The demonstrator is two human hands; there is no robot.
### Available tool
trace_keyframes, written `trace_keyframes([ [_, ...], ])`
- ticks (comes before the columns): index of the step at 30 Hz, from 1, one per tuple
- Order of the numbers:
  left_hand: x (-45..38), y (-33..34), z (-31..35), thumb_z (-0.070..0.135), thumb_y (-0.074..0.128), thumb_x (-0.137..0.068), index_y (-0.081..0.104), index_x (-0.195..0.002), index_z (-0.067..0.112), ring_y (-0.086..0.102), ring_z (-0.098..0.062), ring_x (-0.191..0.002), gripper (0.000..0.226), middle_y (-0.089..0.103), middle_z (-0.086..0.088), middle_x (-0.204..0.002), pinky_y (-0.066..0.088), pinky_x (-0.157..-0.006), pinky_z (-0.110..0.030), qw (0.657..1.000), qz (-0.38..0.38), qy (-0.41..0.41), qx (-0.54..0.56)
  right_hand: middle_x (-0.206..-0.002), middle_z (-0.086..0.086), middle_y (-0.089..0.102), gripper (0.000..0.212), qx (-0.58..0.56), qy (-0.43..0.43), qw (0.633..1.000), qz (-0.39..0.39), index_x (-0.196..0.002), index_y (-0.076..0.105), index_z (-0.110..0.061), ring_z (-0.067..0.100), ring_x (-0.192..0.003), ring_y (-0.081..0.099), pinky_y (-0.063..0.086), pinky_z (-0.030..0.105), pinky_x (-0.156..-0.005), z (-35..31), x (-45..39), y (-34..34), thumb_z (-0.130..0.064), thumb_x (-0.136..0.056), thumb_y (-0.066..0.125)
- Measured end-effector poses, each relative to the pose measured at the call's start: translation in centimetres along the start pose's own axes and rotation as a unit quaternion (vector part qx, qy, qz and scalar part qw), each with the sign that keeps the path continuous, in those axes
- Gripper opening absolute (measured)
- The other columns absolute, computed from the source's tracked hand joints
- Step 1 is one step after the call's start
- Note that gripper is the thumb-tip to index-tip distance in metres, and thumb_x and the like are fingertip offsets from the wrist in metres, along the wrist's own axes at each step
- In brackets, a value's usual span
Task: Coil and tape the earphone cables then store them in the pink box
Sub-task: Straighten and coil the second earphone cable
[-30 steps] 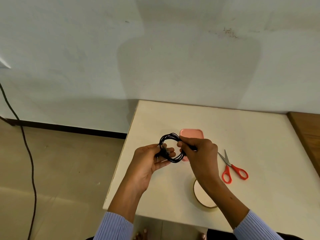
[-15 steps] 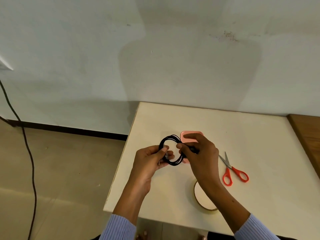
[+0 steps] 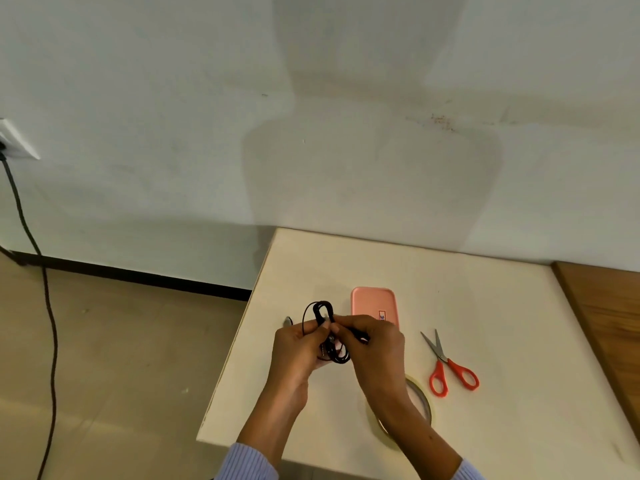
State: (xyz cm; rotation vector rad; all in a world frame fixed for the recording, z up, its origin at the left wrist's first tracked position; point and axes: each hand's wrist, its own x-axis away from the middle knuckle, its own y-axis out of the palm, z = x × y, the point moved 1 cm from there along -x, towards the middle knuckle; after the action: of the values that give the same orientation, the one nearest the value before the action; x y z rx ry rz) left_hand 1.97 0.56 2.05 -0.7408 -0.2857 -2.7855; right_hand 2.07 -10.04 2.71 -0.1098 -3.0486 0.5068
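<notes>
Above the table [image 3: 502, 341], both hands, left hand [image 3: 298, 351] and right hand [image 3: 374, 348], pinch the coiled earphone cable [image 3: 323, 311].

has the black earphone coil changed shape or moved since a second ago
Yes. The earphone coil was a round loop overlapping the pink box; now it's squeezed narrow and sits left of the box, clear of it.

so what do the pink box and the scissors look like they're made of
Pink box: probably plastic, going by its smooth, evenly coloured lid with rounded corners and a soft sheen. Scissors: grey blades that look like metal, with glossy red-orange handle loops, likely plastic.
</notes>
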Motion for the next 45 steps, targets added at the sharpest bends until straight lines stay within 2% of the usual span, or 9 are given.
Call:
trace_keyframes([
  [4, -0.2, -0.3, -0.2, 0.002, 0.055, -0.091, 0.069, -0.097, 0.0, 0.068, -0.028, -0.081, 0.016, 0.07, -0.019, -0.087, 0.057, -0.071, -0.035, 0.999, 0.014, -0.028, 0.042, -0.083, -0.006, 0.065, 0.016, 0.081, -0.08, 0.992, -0.05, -0.089, 0.074, -0.012, -0.002, -0.081, 0.059, 0.047, 0.011, -0.07, 0.3, 0.4, 0.9, -0.011, -0.091, 0.058],
  [10, -0.1, -0.8, 0.2, 0.005, 0.05, -0.094, 0.064, -0.097, -0.004, 0.064, -0.012, -0.051, 0.017, 0.06, -0.002, -0.049, 0.058, -0.061, -0.028, 0.993, -0.048, -0.081, 0.065, -0.092, 0.001, 0.068, 0.014, 0.117, -0.099, 0.985, -0.078, -0.096, 0.075, -0.015, 0.007, -0.082, 0.06, 0.047, 0.016, -0.071, 0.9, -0.2, 0.6, -0.013, -0.088, 0.063],
  [15, -0.2, -0.4, 0.3, 0.013, 0.045, -0.098, 0.056, -0.114, -0.003, 0.063, -0.022, -0.077, 0.025, 0.058, -0.019, -0.088, 0.059, -0.067, -0.035, 0.989, -0.084, -0.107, 0.055, -0.086, 0.004, 0.07, 0.014, 0.151, -0.083, 0.983, -0.066, -0.09, 0.076, -0.012, 0.009, -0.076, 0.061, 0.048, 0.019, -0.069, 1.6, -0.4, 0.5, -0.009, -0.087, 0.062],
  [20, 0.0, -0.1, 0.5, 0.009, 0.038, -0.095, 0.055, -0.091, 0.004, 0.06, -0.014, -0.051, 0.019, 0.054, -0.003, -0.053, 0.056, -0.077, -0.041, 0.985, -0.114, -0.118, 0.05, -0.082, 0.001, 0.071, 0.009, 0.131, -0.051, 0.987, -0.072, -0.089, 0.076, -0.018, 0.011, -0.075, 0.062, 0.05, 0.024, -0.068, 1.4, -0.4, 0.0, -0.019, -0.083, 0.069],
  [25, -0.1, -0.3, 0.9, 0.013, 0.033, -0.096, 0.058, -0.103, 0.004, 0.063, -0.016, -0.071, 0.027, 0.064, -0.012, -0.089, 0.056, -0.072, -0.034, 0.98, -0.166, -0.097, 0.053, -0.076, -0.009, 0.067, 0.018, 0.062, -0.025, 0.998, -0.011, -0.094, 0.076, -0.014, -0.007, -0.069, 0.061, 0.043, 0.003, -0.062, 0.8, -0.6, -0.7, -0.004, -0.083, 0.066],
  [31, -0.5, 0.5, 0.7, 0.03, 0.034, -0.102, 0.066, -0.104, 0.012, 0.068, -0.018, -0.098, 0.037, 0.074, -0.008, -0.099, 0.054, -0.085, -0.036, 0.992, -0.121, -0.029, -0.008, -0.074, -0.025, 0.065, 0.023, -0.022, -0.017, 1.0, 0.015, -0.098, 0.074, -0.019, -0.011, -0.076, 0.061, 0.044, 0.002, -0.065, 0.1, -0.7, -0.7, -0.003, -0.084, 0.065],
  [37, -0.7, 0.9, 0.2, 0.042, 0.034, -0.099, 0.063, -0.115, 0.021, 0.064, -0.02, -0.107, 0.039, 0.069, -0.006, -0.114, 0.052, -0.091, -0.041, 0.998, -0.055, -0.029, 0.031, -0.087, -0.017, 0.066, 0.025, -0.004, -0.086, 0.996, -0.032, -0.1, 0.073, -0.019, -0.012, -0.085, 0.06, 0.046, 0.005, -0.071, 0.0, -0.3, -0.3, -0.002, -0.084, 0.066],
  [40, -0.7, 1.0, -0.2, 0.036, 0.036, -0.1, 0.065, -0.104, 0.017, 0.066, -0.019, -0.1, 0.035, 0.071, -0.007, -0.103, 0.052, -0.077, -0.032, 0.994, -0.06, -0.047, 0.078, -0.092, -0.008, 0.065, 0.023, 0.07, -0.171, 0.982, -0.03, -0.103, 0.073, -0.011, -0.006, -0.087, 0.059, 0.049, 0.01, -0.074, 0.5, 0.2, 0.2, -0.002, -0.084, 0.065],
  [45, -0.3, 0.9, -0.1, 0.031, 0.04, -0.099, 0.067, -0.09, 0.014, 0.07, -0.009, -0.072, 0.033, 0.074, -0.001, -0.075, 0.051, -0.065, -0.025, 0.978, -0.111, -0.092, 0.154, -0.092, 0.0, 0.067, 0.021, 0.113, -0.187, 0.976, -0.014, -0.101, 0.073, -0.011, 0.004, -0.079, 0.06, 0.049, 0.015, -0.072, 0.6, 0.3, 0.3, -0.005, -0.081, 0.069],
])
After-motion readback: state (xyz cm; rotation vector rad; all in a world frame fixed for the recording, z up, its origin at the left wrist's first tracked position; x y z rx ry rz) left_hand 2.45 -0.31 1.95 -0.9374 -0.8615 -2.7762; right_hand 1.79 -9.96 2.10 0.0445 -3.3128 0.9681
